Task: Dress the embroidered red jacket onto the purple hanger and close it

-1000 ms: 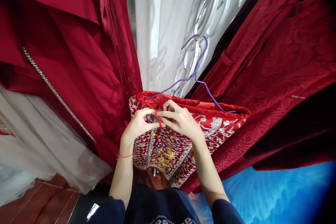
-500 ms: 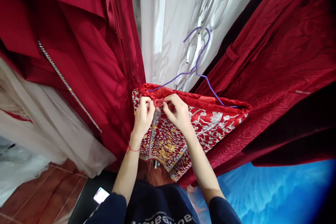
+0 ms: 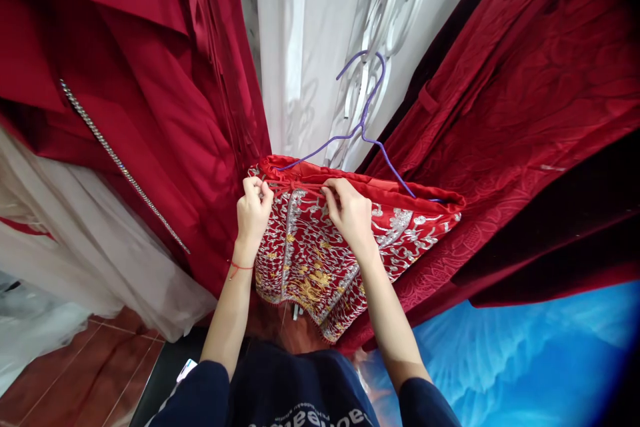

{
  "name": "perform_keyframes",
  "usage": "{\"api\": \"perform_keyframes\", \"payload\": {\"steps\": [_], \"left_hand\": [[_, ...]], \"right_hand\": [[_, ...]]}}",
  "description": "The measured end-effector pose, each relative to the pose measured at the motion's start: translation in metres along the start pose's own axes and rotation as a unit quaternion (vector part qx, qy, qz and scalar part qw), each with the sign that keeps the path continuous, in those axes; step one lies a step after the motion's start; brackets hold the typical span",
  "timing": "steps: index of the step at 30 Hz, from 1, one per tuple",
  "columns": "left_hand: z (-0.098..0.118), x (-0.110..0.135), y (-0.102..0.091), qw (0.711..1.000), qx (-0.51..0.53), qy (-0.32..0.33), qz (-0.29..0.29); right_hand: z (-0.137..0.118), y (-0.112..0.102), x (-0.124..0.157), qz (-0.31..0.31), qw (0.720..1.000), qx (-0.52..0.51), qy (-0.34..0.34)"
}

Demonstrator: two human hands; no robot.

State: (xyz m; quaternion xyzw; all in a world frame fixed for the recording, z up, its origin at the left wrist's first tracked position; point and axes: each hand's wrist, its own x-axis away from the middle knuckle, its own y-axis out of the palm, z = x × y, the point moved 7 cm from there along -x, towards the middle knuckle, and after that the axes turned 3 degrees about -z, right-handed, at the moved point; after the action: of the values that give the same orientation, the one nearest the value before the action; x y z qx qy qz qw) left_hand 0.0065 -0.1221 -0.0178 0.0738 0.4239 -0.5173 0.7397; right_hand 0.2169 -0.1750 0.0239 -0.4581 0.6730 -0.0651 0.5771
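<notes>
A red skirt (image 3: 320, 247) with silver and gold embroidery hangs in front of me, its satin waistband gathered at the top. A purple wire hanger (image 3: 361, 125) reaches down into the waist opening and hooks onto a white scroll-shaped rack. At the waistband's front, a red drawstring (image 3: 295, 185) has a small knot or bow in its middle. My left hand (image 3: 254, 210) pinches the string on the left side. On the right, my right hand (image 3: 349, 210) pinches it too, and the string runs taut between them.
A dark red satin garment (image 3: 165, 107) with a rhinestone strip hangs at left, beside pale tulle (image 3: 130, 233). More red patterned cloth (image 3: 525, 133) hangs at right, above a blue shell-patterned surface (image 3: 510, 360). A phone (image 3: 187, 369) lies near my left sleeve.
My hands have moved apart from the waistband's centre, drawing the string out sideways. A knot or bow now shows between them. The view has shifted slightly.
</notes>
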Motion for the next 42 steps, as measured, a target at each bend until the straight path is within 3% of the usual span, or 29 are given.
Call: {"api": "perform_keyframes", "payload": {"steps": [6, 12, 18, 22, 26, 30, 33, 36, 39, 42], "left_hand": [[-0.018, 0.005, -0.008, 0.99, -0.116, 0.078, -0.019], [-0.025, -0.004, -0.015, 0.987, -0.115, 0.108, -0.028], [0.007, -0.003, -0.006, 0.977, 0.016, 0.158, -0.143], [0.033, -0.015, -0.003, 0.975, 0.066, 0.162, -0.135], [0.035, -0.023, 0.004, 0.979, 0.137, 0.11, -0.099], [0.01, -0.019, 0.018, 0.959, 0.266, -0.016, -0.099], [-0.011, -0.016, 0.021, 0.936, 0.334, -0.102, -0.034], [-0.025, -0.011, 0.018, 0.925, 0.352, -0.142, 0.02], [-0.032, 0.006, 0.013, 0.924, 0.341, -0.168, 0.031], [-0.037, 0.039, 0.008, 0.923, 0.337, -0.182, 0.02]], "right_hand": [[0.005, -0.006, 0.002, 0.004, 0.998, 0.054, -0.019], [0.007, -0.011, 0.003, 0.02, 0.992, 0.122, -0.025], [0.007, -0.013, 0.007, -0.024, 0.998, 0.048, -0.025], [0.005, -0.015, 0.01, -0.036, 0.999, 0.021, -0.025], [0.006, -0.017, 0.014, -0.033, 0.999, -0.013, -0.007], [0.002, -0.013, 0.02, -0.018, 1.0, -0.016, -0.007], [-0.004, -0.005, 0.028, -0.025, 0.999, -0.014, -0.027], [-0.008, 0.0, 0.039, -0.043, 0.998, -0.037, -0.036], [-0.004, -0.001, 0.053, -0.059, 0.995, -0.079, -0.019], [0.001, -0.002, 0.067, -0.07, 0.989, -0.129, 0.01]]}}
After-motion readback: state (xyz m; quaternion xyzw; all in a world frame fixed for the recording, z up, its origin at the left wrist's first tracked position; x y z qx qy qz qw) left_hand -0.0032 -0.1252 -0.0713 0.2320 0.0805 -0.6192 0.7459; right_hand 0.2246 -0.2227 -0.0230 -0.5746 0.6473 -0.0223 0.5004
